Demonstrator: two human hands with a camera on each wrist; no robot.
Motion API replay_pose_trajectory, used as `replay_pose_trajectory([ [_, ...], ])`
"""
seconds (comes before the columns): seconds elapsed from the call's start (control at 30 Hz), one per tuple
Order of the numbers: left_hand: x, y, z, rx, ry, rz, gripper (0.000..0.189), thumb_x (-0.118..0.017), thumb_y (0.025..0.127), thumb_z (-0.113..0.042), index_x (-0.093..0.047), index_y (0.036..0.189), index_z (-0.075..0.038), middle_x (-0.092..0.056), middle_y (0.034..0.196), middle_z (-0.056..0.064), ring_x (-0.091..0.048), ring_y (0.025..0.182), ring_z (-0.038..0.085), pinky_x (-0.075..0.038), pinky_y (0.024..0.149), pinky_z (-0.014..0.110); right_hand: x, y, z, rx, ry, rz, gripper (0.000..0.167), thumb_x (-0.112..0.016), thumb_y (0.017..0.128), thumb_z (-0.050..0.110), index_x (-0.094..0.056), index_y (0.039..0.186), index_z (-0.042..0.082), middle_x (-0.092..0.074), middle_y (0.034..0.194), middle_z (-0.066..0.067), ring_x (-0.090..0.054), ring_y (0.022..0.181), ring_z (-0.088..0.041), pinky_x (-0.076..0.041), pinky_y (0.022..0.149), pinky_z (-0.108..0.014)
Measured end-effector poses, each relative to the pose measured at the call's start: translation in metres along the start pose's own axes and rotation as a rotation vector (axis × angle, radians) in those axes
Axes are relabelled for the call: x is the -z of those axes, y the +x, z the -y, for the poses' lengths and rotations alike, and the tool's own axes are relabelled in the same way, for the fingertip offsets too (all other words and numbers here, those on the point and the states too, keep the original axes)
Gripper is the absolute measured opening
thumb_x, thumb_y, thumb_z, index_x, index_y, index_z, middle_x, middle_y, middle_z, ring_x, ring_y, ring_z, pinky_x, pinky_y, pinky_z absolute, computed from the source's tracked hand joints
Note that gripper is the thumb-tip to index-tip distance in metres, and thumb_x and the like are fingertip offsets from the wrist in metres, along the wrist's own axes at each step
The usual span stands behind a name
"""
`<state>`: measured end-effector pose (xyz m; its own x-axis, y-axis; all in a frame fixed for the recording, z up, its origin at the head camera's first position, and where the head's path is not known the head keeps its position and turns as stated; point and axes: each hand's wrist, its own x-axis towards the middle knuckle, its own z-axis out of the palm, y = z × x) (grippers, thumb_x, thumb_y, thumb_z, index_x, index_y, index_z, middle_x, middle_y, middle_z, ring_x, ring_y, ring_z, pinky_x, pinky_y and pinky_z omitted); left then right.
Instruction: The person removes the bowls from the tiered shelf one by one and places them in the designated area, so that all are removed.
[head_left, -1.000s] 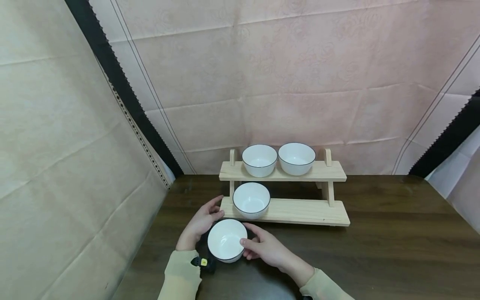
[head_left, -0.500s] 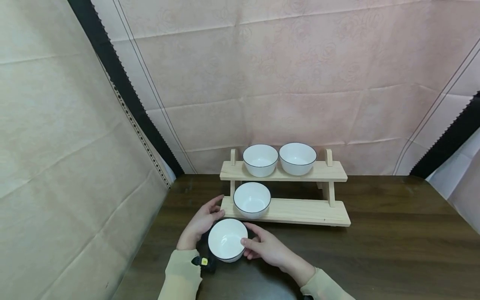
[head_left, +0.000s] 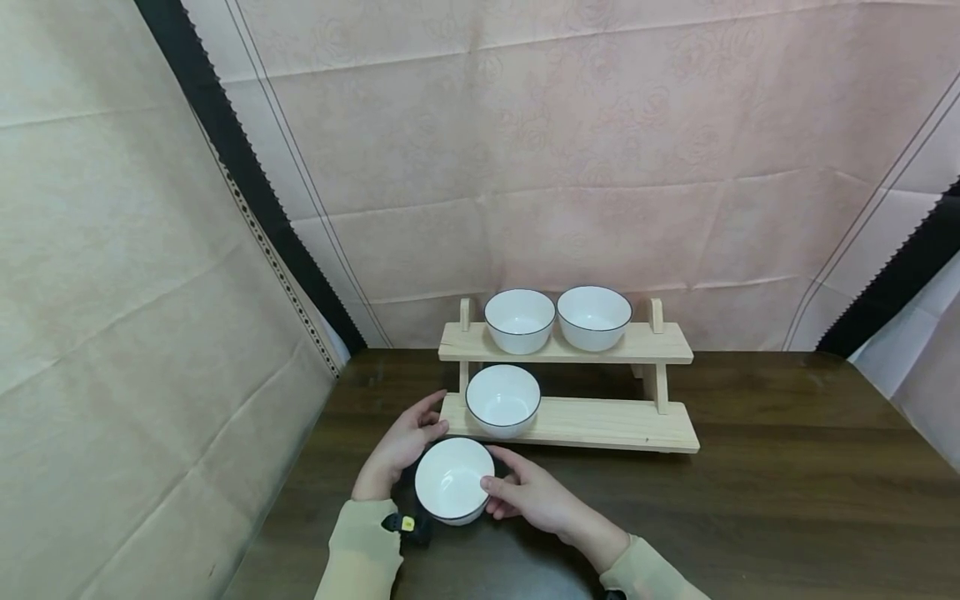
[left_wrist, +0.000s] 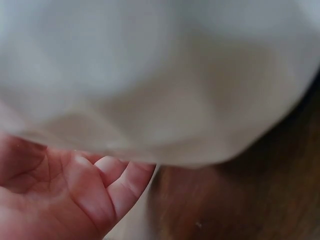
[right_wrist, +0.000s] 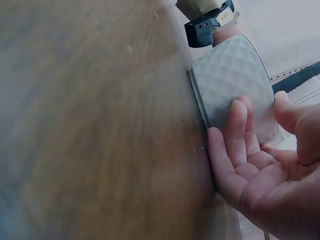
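Note:
In the head view, a white bowl (head_left: 453, 481) with a dark rim is low at the front of the wooden rack. My right hand (head_left: 534, 497) pinches its right side, thumb at the rim and fingers along the outer wall. The right wrist view shows the bowl's (right_wrist: 232, 85) diamond-textured side, its base at or close to the tabletop. My left hand (head_left: 405, 442) is at the left end of the rack's lower board (head_left: 600, 423), fingers loosely bent, fingertips at or touching its edge. In the left wrist view the blurred bowl (left_wrist: 165, 90) hides part of that hand (left_wrist: 70, 195).
Another white bowl (head_left: 503, 402) stands on the lower board's left part. Two more, a left bowl (head_left: 520, 322) and a right bowl (head_left: 594, 317), sit side by side on the upper board (head_left: 652, 343). Dark wooden tabletop (head_left: 795, 492) surrounds the rack; pale cloth (head_left: 600, 167) hangs behind.

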<state>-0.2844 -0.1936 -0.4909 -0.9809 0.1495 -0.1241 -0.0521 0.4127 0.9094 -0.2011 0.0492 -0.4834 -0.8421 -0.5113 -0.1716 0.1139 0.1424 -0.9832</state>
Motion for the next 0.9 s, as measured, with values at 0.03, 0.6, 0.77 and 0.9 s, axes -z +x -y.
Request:
replay_pose_trajectory([
  [0.03, -0.0003, -0.0002, -0.0001, 0.001, -0.001, 0.0, 0.052, -0.058, 0.092, -0.029, -0.039, 0.14, -0.034, -0.063, 0.109, 0.004, -0.058, 0.099, 0.02, -0.046, 0.084, 0.038, 0.0001, 0.0001, -0.0003, -0.001, -0.001, 0.001, 0.065, -0.062, 0.089, 0.037, -0.034, 0.143, 0.017, -0.067, 0.082, -0.013, -0.065, 0.072, -0.019, -0.055, 0.071, -0.037],
  [0.6, -0.0004, -0.0006, -0.0022, 0.006, 0.02, -0.012, 0.054, -0.06, 0.091, -0.031, -0.039, 0.14, -0.035, -0.062, 0.107, 0.004, -0.056, 0.096, 0.02, -0.045, 0.081, 0.036, -0.002, -0.0017, 0.0011, 0.021, -0.026, 0.002, 0.067, -0.055, 0.092, 0.039, -0.029, 0.145, 0.005, -0.066, 0.086, -0.014, -0.065, 0.075, -0.019, -0.055, 0.072, -0.037],
  [0.77, 0.0002, 0.0008, -0.0009, 0.015, 0.025, -0.013, 0.054, -0.06, 0.09, -0.033, -0.039, 0.14, -0.035, -0.062, 0.108, 0.004, -0.056, 0.096, 0.02, -0.045, 0.081, 0.036, -0.0039, -0.0026, 0.0038, 0.022, -0.04, -0.015, 0.066, -0.055, 0.093, 0.039, -0.031, 0.145, 0.006, -0.066, 0.086, -0.013, -0.064, 0.075, -0.019, -0.055, 0.072, -0.038],
  [0.9, -0.0006, 0.0, -0.0026, 0.014, 0.03, -0.018, 0.054, -0.06, 0.091, -0.032, -0.039, 0.14, -0.034, -0.062, 0.108, 0.003, -0.057, 0.097, 0.02, -0.044, 0.082, 0.036, -0.0043, -0.0021, 0.0041, 0.014, -0.052, -0.028, 0.066, -0.054, 0.093, 0.041, -0.032, 0.144, 0.007, -0.065, 0.086, -0.012, -0.064, 0.076, -0.019, -0.055, 0.072, -0.037],
])
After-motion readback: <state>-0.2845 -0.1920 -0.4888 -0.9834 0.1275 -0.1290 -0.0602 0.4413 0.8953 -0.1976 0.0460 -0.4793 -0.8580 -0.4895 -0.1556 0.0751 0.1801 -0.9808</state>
